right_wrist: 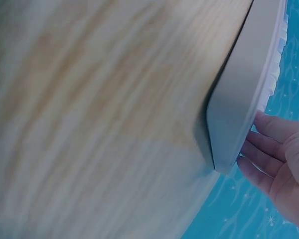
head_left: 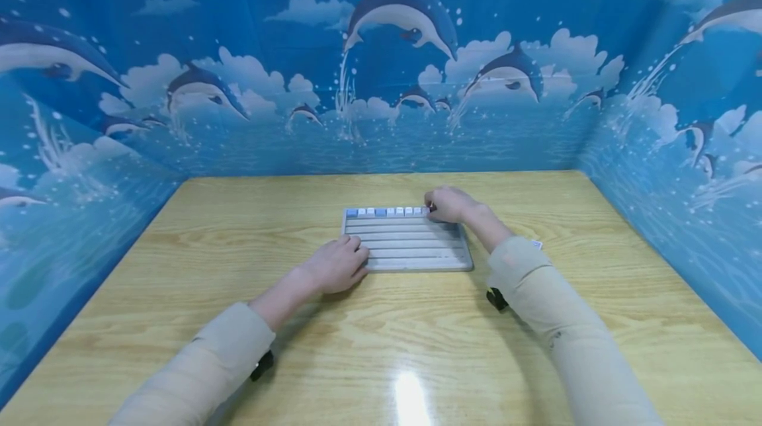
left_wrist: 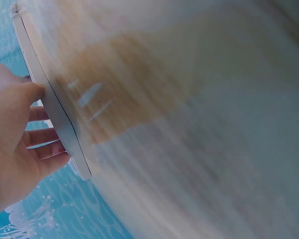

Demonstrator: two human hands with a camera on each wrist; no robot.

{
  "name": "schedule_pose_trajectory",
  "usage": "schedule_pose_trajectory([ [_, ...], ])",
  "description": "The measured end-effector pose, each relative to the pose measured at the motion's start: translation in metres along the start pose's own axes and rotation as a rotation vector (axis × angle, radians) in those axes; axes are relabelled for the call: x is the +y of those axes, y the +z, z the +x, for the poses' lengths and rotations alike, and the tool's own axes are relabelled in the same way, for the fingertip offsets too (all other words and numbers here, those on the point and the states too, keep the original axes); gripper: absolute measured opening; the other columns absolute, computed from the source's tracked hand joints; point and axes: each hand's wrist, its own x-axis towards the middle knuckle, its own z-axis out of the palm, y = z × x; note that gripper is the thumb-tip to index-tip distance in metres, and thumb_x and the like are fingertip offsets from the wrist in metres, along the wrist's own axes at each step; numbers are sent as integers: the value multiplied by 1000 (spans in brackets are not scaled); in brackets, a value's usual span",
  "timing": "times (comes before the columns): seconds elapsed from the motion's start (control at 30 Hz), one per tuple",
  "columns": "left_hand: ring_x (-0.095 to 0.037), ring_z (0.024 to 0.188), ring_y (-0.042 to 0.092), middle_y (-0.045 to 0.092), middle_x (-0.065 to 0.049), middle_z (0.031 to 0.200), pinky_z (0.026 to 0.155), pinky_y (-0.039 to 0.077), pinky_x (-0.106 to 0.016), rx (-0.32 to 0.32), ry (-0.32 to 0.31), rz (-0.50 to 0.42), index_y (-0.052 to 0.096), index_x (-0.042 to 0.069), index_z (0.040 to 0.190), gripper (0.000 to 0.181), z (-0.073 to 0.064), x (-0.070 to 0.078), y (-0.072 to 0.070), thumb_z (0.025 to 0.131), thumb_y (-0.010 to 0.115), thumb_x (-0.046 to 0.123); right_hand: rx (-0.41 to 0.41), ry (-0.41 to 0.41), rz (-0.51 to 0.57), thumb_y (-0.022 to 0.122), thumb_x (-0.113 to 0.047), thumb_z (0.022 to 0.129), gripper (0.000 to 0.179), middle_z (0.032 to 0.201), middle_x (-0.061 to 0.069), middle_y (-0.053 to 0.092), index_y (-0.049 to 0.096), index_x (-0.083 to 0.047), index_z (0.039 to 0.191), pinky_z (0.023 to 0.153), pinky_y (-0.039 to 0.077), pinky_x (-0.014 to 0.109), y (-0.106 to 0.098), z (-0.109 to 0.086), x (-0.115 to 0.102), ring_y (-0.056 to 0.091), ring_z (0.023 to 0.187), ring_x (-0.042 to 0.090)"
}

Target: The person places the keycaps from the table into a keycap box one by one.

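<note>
Tray | 1 tile row, mkgs illegible | LH @edge | RH @row-end

Tray looked like moulded plastic — matt, smooth on the outer wall, ridged across the face. Tiles seated along it read as hard plastic too, finish too small to judge. Table had a wood-grain top, smooth and glossy enough to throw a bright glare patch. Backdrop was printed cloth with soft folds. Left sleeve and right sleeve were matt fabric, creased — dark pieces under them, material unclear
</note>
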Motion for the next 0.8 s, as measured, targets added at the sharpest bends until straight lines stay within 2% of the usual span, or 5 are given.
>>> schedule_pose_trajectory([
  [0.17, -18, 83, 46, 49, -5, 93, 73, 44, -33, -2, 0, -2, 58, 9, 106, 26, 1, 0, 0, 95, 49, 32, 16, 27, 16, 66, -17, 86, 25, 95, 10, 64, 63, 0, 105, 79, 48, 38, -1, -7, 5, 59, 87, 24],
  [0.33, -18, 84, 46, 49, -5, 93, 73, 44, -34, -5, 7, -10, 58, 9, 106, 27, 1, 1, -1, 95, 49, 32, 31, 40, 82, 65, -16, 86, 29, 99, 14, 64, 62, 3, 108, 83, 47, 40, -5, -20, 9, 59, 92, 27],
  [0.6, -19, 85, 46, 49, -6, 94, 75, 44, -34, -5, 14, -18, 58, 9, 106, 27, 2, 0, 0, 95, 49, 32, 63, 5, 137, 64, -8, 85, 19, 93, 11, 64, 64, 3, 100, 81, 47, 41, -10, -44, 25, 59, 89, 27],
  [0.8, -18, 85, 46, 49, -5, 94, 74, 44, -34, -11, 3, -22, 58, 9, 106, 26, 2, 1, 0, 96, 49, 31, 26, 36, 188, 63, -8, 85, 19, 92, 12, 64, 64, 5, 100, 81, 47, 42, -11, -66, 42, 59, 88, 28],
])
